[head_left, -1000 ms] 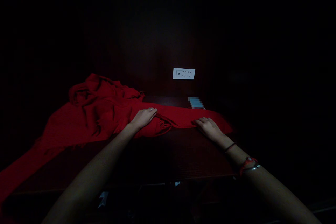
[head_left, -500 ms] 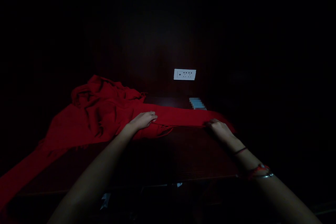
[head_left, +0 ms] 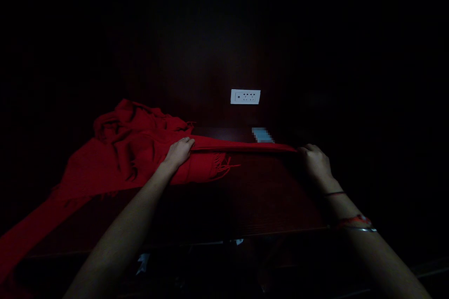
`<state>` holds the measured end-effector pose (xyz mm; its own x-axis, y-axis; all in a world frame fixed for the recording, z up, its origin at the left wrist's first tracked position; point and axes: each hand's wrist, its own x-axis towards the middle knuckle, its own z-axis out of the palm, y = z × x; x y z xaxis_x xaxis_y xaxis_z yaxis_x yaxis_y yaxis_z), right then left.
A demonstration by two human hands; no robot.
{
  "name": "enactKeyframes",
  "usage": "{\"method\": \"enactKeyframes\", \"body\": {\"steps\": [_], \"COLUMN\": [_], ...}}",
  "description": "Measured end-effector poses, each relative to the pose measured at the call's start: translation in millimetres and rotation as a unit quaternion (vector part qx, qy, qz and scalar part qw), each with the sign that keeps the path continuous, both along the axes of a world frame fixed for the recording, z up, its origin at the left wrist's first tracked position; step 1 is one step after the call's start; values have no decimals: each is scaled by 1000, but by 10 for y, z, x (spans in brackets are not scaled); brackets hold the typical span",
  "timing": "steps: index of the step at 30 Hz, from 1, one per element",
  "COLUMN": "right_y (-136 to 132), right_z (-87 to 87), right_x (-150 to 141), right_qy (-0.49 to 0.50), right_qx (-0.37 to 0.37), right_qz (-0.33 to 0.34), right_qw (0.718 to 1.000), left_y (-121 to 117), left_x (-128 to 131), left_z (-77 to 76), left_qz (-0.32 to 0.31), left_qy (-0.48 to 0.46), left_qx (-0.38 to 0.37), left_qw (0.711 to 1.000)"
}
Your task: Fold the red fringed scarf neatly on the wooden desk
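Red cloth (head_left: 119,159) is spread on a dark counter (head_left: 266,201), heaped in loose folds at the left and stretched rightward in a narrow strip. The strip is gripped at two points: beside the heap by the curled fingers of the left hand (head_left: 179,152), and well to the right by the closed right hand (head_left: 315,163). By this wide hold the strip seems to be pulled straight, with the left hand probably used as an anchor against the heap. Whether the cloth's end is inside the right hand cannot be told.

In front of the strip, a flat layer is edged with fringe (head_left: 220,164), its strands pointed right. Bare counter is left between the forearms, as far as the front edge — the clearest room for movement. Behind, less space is given: a blurred blue item (head_left: 262,134) is placed close to the strip, and the wall, where a white socket (head_left: 245,96) is set, is met just beyond. The far right is lost in darkness.
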<state>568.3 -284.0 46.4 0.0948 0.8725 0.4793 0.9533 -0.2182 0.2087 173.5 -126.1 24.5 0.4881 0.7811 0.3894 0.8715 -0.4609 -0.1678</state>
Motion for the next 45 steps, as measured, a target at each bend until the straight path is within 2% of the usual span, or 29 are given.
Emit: {"method": "enactKeyframes", "body": {"steps": [5, 8, 10, 11, 12, 14, 17, 19, 21, 23, 24, 26, 28, 29, 30, 32, 35, 40, 45], "right_y": [101, 177, 209, 217, 218, 204, 165, 151, 162, 202, 231, 301, 378, 416, 451, 511, 569, 595, 597], "right_z": [82, 231, 308, 323, 321, 265, 136, 92, 107, 157, 178, 182, 122, 75, 24, -68, -148, -198, -238], "right_x": [92, 112, 134, 148, 166, 206, 263, 259, 169, -40, -189, -544, -912, -1078, -1221, -1432, -1576, -1569, -1492], "right_qy": [24, 16, 3, 0, 3, 27, 71, 83, 76, 49, 32, 33, 56, 64, 68, 66, 45, 3, 42], "right_qx": [-24, 48, 99, 97, 72, -31, -171, -207, -212, -210, -208, -218, -224, -226, -225, -220, -210, -177, -141], "right_qz": [-46, -43, -43, -50, -62, -100, -145, -157, -153, -116, -76, 64, 257, 324, 354, 372, 348, 307, 311], "right_qw": [998, 998, 994, 994, 996, 994, 972, 962, 962, 969, 975, 973, 939, 916, 905, 900, 913, 935, 939], "left_y": [30, 2, -24, -38, -53, -85, -135, -159, -171, -180, -188, -217, -259, -282, -302, -328, -333, -315, -314], "left_x": [-54, -76, -78, -72, -62, -32, 16, 35, 45, 62, 78, 131, 202, 238, 270, 311, 315, 293, 305], "left_z": [29, 88, 129, 146, 159, 174, 179, 176, 167, 152, 142, 118, 94, 84, 78, 75, 90, 94, 80], "left_qz": [-26, -33, -77, -106, -134, -170, -179, -175, -168, -166, -170, -192, -225, -237, -244, -241, -217, -212, -208], "left_qy": [-42, -54, -36, -18, 3, 42, 67, 67, 70, 75, 76, 72, 66, 67, 70, 76, 71, 78, 67], "left_qx": [-16, 3, -8, -22, -42, -84, -124, -136, -148, -162, -165, -157, -141, -136, -133, -126, -101, -78, -61], "left_qw": [999, 998, 996, 994, 990, 981, 974, 973, 972, 970, 969, 966, 962, 960, 958, 959, 968, 971, 974]}}
